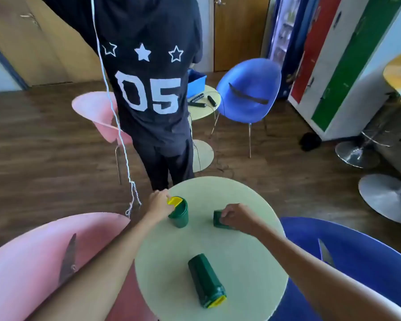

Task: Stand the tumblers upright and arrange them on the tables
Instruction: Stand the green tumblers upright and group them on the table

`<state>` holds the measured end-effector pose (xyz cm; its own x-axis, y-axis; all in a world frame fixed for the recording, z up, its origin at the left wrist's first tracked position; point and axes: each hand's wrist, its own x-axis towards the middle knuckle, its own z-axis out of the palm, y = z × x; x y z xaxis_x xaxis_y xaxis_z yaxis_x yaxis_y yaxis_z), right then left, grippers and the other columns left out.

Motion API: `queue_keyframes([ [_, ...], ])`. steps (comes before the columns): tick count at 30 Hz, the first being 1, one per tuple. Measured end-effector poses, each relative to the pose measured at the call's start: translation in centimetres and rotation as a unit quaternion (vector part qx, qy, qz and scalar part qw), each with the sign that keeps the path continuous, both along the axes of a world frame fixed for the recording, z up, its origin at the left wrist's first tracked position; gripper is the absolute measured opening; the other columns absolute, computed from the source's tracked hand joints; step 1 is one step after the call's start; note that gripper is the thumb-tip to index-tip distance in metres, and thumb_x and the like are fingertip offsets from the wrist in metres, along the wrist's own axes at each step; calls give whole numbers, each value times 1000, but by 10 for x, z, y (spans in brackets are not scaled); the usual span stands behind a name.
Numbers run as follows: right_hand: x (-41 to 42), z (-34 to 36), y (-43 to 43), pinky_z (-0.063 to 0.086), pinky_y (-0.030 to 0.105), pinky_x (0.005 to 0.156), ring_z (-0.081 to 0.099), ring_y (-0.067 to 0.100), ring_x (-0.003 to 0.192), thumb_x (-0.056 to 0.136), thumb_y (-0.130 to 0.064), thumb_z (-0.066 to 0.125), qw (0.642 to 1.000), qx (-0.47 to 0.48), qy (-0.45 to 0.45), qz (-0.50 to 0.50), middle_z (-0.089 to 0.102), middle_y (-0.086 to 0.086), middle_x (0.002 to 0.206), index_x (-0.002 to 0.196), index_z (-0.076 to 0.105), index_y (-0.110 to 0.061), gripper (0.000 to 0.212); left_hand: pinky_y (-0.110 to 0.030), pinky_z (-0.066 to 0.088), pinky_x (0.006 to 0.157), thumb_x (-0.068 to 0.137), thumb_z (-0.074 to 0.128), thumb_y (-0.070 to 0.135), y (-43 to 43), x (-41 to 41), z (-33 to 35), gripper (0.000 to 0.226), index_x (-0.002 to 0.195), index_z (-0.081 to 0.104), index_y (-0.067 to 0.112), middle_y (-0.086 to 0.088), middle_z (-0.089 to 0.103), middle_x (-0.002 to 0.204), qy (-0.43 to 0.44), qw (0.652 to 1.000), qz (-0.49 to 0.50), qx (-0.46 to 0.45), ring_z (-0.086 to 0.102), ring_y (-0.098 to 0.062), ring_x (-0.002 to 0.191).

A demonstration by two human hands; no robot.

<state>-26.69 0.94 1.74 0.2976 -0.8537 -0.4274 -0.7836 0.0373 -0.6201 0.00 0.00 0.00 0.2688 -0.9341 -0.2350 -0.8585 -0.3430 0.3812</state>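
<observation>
Tumbler (219, 219) mostly hidden under right hand (237, 216)

The right hand (235, 216) covers most of the lying tumbler (218, 219) beneath it.

So there's a round table (241, 239) right in front; three tumblers on it, well apart from each other; upright tumbler (178, 213) at the far left with the left hand (158, 202) touching its lid; second tumbler (219, 219) at the far right, under the right hand (237, 216); third tumbler (206, 280) lies on its side near the front edge, lid toward me; one chair (44, 262) left of the table, another chair (357, 262) right; a person (148, 89) stands just behind the table, back turned; a smaller table (203, 107) sits beyond them, with a bin (196, 81) on it.
</observation>
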Motion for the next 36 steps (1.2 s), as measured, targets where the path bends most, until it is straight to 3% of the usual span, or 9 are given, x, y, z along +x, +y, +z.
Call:
queue_keyframes([
  [3,3,-52,15,47,27,75,60,20,82,84,-29,71,996,78,22,-26,65,3,87,99,71,-21,17,-42,48,97,76,76,26,-13,2,-26,60,130,53,16,-15,51,124,6,999,-35,36,54,-35,119],
  [8,14,-117,55,45,29,90,61,23,111,81,-50,71,974,213,79,-3,68,6,122,125,60,-19,55,-49,41,107,70,83,43,-26,2,-71,103,153,23,26,-10,23,152,-18,989,-106,107,30,-38,139],
  [12,25,-146,79,45,36,98,56,25,118,74,-61,72,950,299,89,6,58,9,135,143,39,-19,87,-51,44,102,69,84,44,-30,5,-91,103,152,25,30,-6,21,152,-69,983,-140,98,29,-37,136],
  [17,36,-162,108,45,39,100,53,26,120,68,-54,79,946,314,71,-33,49,8,140,150,25,-24,103,-47,47,98,73,83,25,-37,13,-105,91,149,33,24,-11,28,146,-18,988,-142,64,42,-40,124],
  [27,50,-164,132,52,34,92,61,23,106,60,-36,85,949,272,-26,-157,61,7,123,144,29,-23,102,-40,46,97,65,82,18,-23,-6,-107,82,138,45,28,-10,36,134,45,976,-209,46,45,-37,113],
  [32,41,-145,125,50,20,68,63,19,97,71,-44,81,922,251,-95,-278,63,6,117,134,42,-17,79,-40,49,95,65,79,17,-15,-12,-106,81,137,44,31,-7,35,136,59,963,-256,53,44,-36,113],
  [36,38,-125,101,59,35,69,64,25,97,76,-58,71,893,252,-81,-365,64,11,113,118,52,-13,65,-40,49,95,67,78,19,-12,-16,-106,82,140,42,30,-7,33,137,55,951,-300,58,42,-35,114],
])
